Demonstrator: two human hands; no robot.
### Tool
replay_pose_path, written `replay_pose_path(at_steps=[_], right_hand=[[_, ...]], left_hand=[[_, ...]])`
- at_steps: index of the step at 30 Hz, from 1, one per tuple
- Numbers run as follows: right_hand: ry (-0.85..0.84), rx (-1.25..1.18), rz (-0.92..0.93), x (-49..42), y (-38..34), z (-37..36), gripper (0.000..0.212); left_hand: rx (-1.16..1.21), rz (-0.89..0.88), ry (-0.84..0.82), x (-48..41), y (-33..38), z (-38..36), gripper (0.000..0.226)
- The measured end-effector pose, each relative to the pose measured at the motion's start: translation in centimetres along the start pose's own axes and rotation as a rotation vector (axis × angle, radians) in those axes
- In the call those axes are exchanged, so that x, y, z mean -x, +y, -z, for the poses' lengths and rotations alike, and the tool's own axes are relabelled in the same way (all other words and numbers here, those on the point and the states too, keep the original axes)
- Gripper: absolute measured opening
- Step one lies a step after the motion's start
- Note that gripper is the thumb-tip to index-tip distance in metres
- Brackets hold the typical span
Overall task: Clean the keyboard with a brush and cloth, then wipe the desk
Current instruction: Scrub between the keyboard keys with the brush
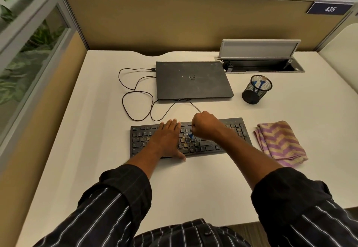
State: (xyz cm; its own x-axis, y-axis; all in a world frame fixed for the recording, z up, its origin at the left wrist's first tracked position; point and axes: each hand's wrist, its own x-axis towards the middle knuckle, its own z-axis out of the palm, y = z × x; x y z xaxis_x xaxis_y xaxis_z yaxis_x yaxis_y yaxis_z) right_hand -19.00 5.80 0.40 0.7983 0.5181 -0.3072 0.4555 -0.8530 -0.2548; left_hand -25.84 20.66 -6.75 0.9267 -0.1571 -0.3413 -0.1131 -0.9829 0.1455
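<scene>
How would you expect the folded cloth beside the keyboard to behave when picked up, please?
The cloth lies in soft, uneven folds, so it will probably go limp and unfold when lifted. It looks thin, so likely light. Pushed across the desk, it would probably bunch rather than slide whole.

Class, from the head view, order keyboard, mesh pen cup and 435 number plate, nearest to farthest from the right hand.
1. keyboard, directly under the right hand
2. mesh pen cup, back right
3. 435 number plate, far partition
</scene>
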Motion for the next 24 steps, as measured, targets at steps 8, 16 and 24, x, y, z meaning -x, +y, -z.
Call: replay_pose_path(at_steps=[8,16,24], right_hand=[[0.058,-0.029,-0.028,-0.5,-0.5,0.3,0.013],[0.086,-0.083,-0.023,-0.4,-0.3,0.3,0.019],[-0.007,-0.037,0.009,-0.1,-1.1,-0.4,0.014]], left_hand=[[0.005,-0.002,0.022,0.4,-0.4,-0.1,0.137],[0.015,-0.003,0.015,0.7,-0.7,0.1,0.137],[0.006,0.005,-0.001,1.0,-1.1,0.2,0.137]])
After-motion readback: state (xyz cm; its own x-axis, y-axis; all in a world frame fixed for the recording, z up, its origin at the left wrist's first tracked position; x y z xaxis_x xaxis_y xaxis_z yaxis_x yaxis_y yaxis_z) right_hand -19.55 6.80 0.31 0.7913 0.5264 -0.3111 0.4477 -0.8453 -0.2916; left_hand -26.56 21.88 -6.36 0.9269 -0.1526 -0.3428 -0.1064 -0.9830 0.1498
